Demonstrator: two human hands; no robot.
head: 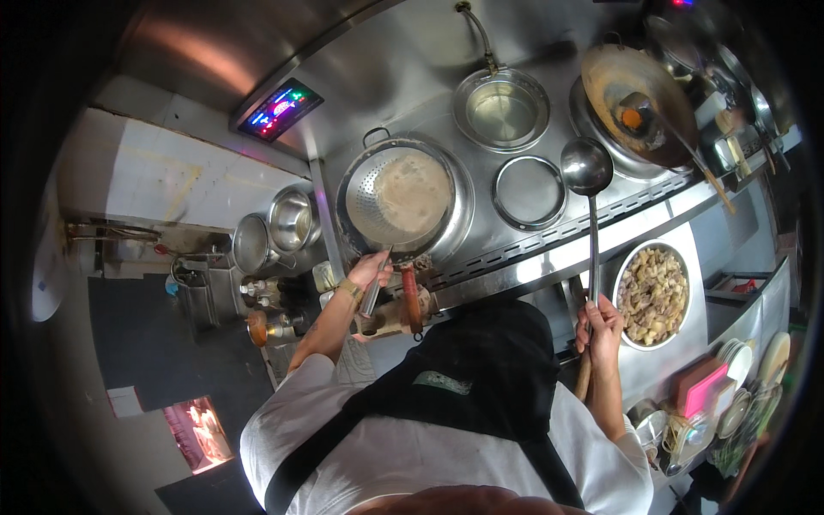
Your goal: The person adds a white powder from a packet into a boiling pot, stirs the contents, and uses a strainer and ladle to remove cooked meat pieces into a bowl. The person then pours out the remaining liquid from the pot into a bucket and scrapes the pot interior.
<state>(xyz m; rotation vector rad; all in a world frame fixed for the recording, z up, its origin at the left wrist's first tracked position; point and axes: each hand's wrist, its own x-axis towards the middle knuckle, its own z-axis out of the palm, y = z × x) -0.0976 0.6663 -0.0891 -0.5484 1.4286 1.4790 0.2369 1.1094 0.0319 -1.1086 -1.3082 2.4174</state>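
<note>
My left hand [371, 271] is closed on the metal handle of a perforated strainer [364, 205], which lies in a wok [344, 226] on the left burner. Cloudy, pale brown liquid [413, 192] fills part of the strainer and wok. Just right of that hand, the wok's red-wrapped handle [411, 295] points towards me. On the right, my right hand [600, 325] grips the long handle of a steel ladle [586, 166], whose bowl is raised over the stove beside a round metal lid or plate [529, 192]. What the liquid covers is hidden.
A pot of clear liquid [501, 112] sits under a tap. Further right, a tilted wok [602, 84] holds a spatula [682, 138]. A bowl of chopped food [652, 295] stands right of my right hand. Metal bowls [291, 220] and seasoning bottles [261, 290] are at the left.
</note>
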